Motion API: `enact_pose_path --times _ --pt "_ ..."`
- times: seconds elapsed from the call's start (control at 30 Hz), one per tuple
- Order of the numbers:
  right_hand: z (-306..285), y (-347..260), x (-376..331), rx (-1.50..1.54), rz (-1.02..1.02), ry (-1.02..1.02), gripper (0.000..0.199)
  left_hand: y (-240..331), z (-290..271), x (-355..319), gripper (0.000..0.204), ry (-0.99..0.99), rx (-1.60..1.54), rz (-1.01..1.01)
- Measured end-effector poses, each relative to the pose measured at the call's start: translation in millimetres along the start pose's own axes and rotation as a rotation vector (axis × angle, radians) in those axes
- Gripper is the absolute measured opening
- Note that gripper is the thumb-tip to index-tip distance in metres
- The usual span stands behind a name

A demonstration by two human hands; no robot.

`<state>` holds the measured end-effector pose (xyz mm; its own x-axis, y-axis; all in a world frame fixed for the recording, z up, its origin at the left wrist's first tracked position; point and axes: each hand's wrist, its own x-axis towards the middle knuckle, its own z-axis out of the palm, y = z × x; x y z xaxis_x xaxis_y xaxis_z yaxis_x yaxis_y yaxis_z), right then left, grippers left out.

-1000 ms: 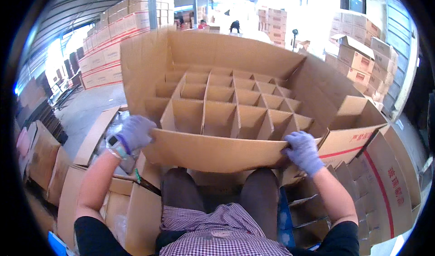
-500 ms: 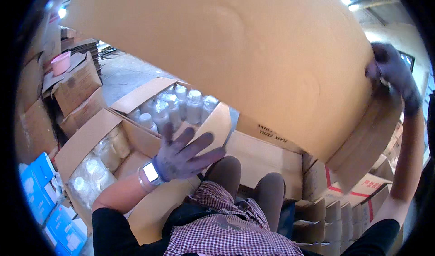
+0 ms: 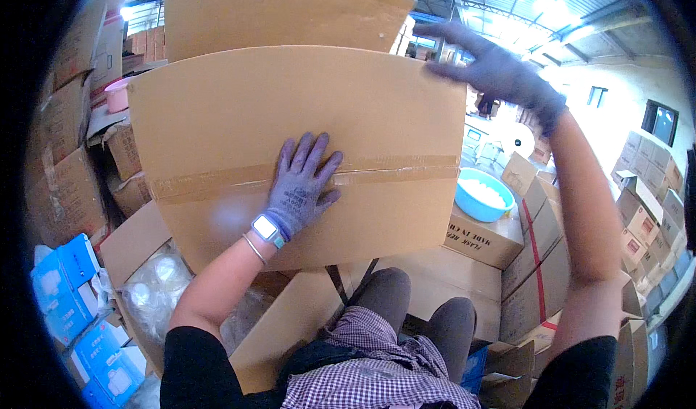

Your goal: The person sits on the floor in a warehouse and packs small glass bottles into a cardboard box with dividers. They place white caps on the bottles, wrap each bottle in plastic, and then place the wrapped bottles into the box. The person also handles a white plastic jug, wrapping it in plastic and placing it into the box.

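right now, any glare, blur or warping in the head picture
Head view: the right hand looks slightly blurred; head view: glare washes out patches of the roof; head view: the large carton has bowed edges, picture corners black.

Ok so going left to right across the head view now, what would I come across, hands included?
Pink tub → gloved left hand, fingers spread on the large taped carton → gloved right hand, raised → stacked cartons at the far right.
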<state>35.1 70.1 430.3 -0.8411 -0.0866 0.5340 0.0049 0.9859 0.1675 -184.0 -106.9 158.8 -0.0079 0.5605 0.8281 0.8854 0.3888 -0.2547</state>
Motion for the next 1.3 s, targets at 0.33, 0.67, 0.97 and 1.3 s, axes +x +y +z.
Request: enact_pose_path --times 0.33,0.67,0.97,1.3 --pt "148.3 8.8 26.5 -0.163 -0.030 0.476 0.100 74.0 -7.4 -14.7 0.038 -0.109 -0.102 -0.226" --pt "160.4 6.2 0.6 -0.270 -0.001 0.814 0.078 143.1 -77.2 -165.6 0.034 -1.258 -1.166 -0.141" --pt "294.4 -32.7 -184.1 -0.144 -0.222 -0.162 0.038 1.5 -61.8 -96.4 0.061 -0.669 0.180 0.454" --pt "200.5 58.3 -172.9 -0.142 -0.092 0.074 0.017 -46.5 -92.3 -9.0 0.022 -0.082 0.071 0.398"
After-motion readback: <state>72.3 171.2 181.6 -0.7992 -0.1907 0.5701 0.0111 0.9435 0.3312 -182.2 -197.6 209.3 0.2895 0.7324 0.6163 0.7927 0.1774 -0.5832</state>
